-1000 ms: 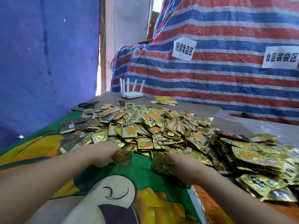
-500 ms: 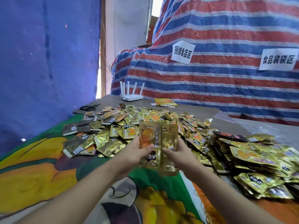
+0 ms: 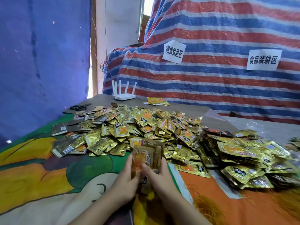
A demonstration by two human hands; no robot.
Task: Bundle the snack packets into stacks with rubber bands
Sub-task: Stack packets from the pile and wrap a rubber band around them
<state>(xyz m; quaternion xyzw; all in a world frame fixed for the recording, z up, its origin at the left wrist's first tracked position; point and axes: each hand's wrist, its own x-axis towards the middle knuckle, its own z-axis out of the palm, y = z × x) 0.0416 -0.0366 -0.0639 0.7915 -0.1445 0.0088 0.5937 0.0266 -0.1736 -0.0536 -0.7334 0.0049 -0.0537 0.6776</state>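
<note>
The big heap of gold packets (image 3: 162,132) lies on the table like before. The left hand (image 3: 125,181) and right hand (image 3: 159,176) have come down lower, close together, both squeezing the small stack of packets (image 3: 146,157) just above the colourful cloth (image 3: 48,172).

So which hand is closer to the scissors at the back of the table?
Left. The left hand grips the held packets on the side toward the scissors, which lie far back and to the left. The right hand sits on the packets' opposite side.
</note>
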